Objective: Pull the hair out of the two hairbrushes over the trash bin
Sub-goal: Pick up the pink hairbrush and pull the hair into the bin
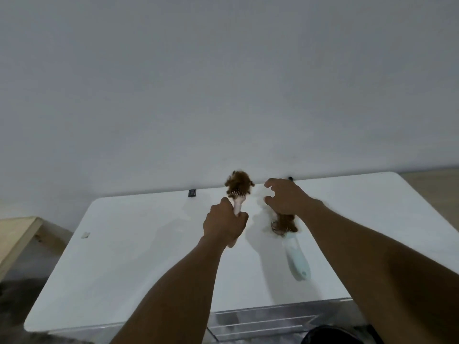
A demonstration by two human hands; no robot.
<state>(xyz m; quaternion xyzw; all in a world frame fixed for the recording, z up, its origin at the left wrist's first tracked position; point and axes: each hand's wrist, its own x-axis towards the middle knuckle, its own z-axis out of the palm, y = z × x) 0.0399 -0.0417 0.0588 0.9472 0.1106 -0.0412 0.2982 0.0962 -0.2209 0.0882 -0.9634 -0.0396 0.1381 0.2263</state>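
Brown hair (pixel 240 181) is clogging the pink brush (pixel 238 201) the left hand (pixel 224 223) is gripping, while the right hand (pixel 285 197), fingers spread, is hovering above the green brush (pixel 296 256); carrying to the bin likely follows.

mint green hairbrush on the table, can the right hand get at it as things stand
Probably yes: the right hand is open and hovers just above the hair-clogged head of the mint green hairbrush, with nothing between them.

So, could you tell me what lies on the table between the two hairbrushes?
In the head view, only bare white table separates the held brush and the lying mint-handled brush.
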